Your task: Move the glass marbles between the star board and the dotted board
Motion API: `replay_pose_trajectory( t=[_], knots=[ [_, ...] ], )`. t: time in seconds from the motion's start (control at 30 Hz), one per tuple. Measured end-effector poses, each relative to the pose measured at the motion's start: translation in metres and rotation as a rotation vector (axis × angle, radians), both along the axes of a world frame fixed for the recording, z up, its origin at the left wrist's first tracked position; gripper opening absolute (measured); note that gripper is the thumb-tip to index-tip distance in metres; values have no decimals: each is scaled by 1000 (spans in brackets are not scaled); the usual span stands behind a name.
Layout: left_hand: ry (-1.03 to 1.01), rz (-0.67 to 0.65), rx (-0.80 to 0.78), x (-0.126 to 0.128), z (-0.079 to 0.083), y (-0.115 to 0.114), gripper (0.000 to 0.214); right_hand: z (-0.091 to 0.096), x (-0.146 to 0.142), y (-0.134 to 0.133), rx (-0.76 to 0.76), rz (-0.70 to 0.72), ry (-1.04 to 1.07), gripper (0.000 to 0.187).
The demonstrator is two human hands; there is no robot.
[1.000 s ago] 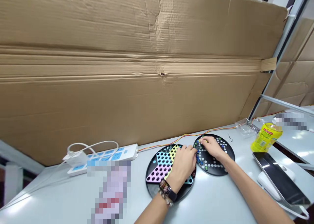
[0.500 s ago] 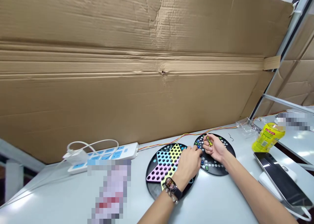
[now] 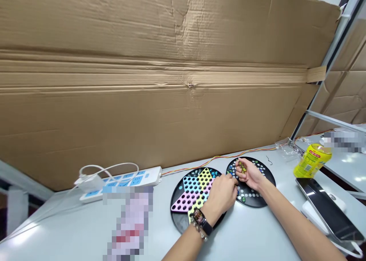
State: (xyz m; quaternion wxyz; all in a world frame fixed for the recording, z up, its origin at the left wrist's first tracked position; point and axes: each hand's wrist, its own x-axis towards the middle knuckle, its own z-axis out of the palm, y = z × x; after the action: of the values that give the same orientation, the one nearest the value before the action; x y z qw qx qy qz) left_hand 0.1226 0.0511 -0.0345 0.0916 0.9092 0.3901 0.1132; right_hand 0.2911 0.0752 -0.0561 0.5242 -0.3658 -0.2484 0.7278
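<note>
My right hand [image 3: 249, 174] is curled above a round black board with white holes [image 3: 264, 173], shut on several coloured glass marbles [image 3: 242, 167] held at the fingertips. More marbles [image 3: 243, 199] sit in that board's lower holes. My left hand [image 3: 221, 193], wearing a black smartwatch [image 3: 203, 223] and a beaded bracelet, rests over a black Chinese checkers board with a pastel star [image 3: 183, 200]. Its bunched fingers reach the round board's left edge, and the fingertips hide whatever lies beneath them.
A yellow drink bottle [image 3: 311, 160] stands to the right, near a dark tablet [image 3: 328, 209] on a white object. A white power strip [image 3: 122, 181] lies at the left. Coloured wires [image 3: 217, 161] run along a large cardboard sheet [image 3: 171, 70] behind the table.
My right hand has turned from palm-down on the round board to curled up, with marbles in its fingertips. My left hand has moved right, toward the round board.
</note>
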Motion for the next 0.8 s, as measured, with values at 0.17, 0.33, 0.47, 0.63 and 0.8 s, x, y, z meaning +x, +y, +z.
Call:
replay_pose_trajectory(
  t=[0.17, 0.33, 0.47, 0.63, 0.8],
  knots=[
    [-69, 32, 21, -3, 3, 1, 21, 2, -1, 0, -5, 3, -11, 30],
    [-354, 75, 64, -12, 22, 10, 19, 5, -9, -4, -35, 49, -12, 28],
    [-421, 44, 73, -18, 34, 12, 19, 11, -23, -11, -85, 140, 22, 28],
    [-379, 12, 38, -23, 39, 14, 20, 15, -36, -17, -122, 156, 47, 28],
    [-320, -28, 5, -30, 43, 17, 20, 17, -37, -19, -122, 150, 22, 32]
  ],
)
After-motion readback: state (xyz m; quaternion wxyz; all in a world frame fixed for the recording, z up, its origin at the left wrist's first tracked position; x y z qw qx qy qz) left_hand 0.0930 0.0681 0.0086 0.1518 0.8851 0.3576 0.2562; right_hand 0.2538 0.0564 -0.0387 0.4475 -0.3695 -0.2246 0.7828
